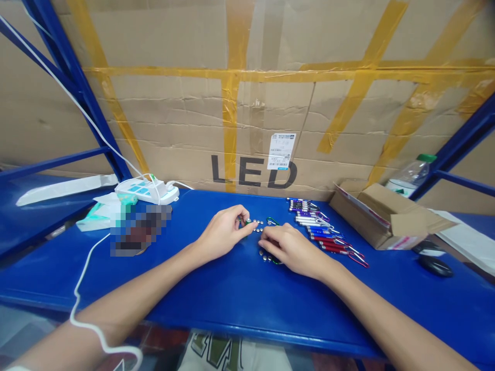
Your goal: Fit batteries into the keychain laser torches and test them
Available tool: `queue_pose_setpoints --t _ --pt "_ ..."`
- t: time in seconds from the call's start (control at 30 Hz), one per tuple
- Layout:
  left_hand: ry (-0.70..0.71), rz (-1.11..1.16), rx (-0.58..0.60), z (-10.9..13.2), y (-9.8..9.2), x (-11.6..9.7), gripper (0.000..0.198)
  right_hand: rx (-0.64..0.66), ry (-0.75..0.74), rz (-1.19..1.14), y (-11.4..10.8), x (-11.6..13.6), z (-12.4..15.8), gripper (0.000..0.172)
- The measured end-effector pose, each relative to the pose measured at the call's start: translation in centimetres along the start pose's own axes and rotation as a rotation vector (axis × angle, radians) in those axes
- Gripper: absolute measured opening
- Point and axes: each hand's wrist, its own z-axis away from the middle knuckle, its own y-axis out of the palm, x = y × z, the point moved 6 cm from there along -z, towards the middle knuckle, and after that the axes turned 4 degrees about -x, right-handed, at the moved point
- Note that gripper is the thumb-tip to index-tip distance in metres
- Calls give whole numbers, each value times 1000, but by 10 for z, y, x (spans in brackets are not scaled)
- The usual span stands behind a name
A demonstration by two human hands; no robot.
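Blue table (216,304), tall cardboard sheet (181,123) behind it marked LED. Left hand (220,233) pinching a small green piece (248,221) between thumb and finger. Right hand (292,250) apart from it, fingertips curled down at the tabletop; cannot tell whether they grip anything. Small silver pieces (265,258) lie between the hands and beside the right fingertips; green clip (273,221) just beyond. Slim coloured tubes (319,233) in a row to the right, near an open carton (367,219). Risk: a brushing knuckle could scatter the silver pieces; a slack pinch could drop the green one among them.
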Motion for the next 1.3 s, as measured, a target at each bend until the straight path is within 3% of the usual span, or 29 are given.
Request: queue_pose_setpoints --t 0.43,0.97,1.3 --pt "-34 -2 41 0 3 4 33 -75 41 77 -6 -7 0 25" --pt "-47 1 57 0 4 4 36 -224 280 157 -17 -24 1 26" --pt "-67 142 95 -1 8 6 32 -279 411 110 -22 -39 3 9"
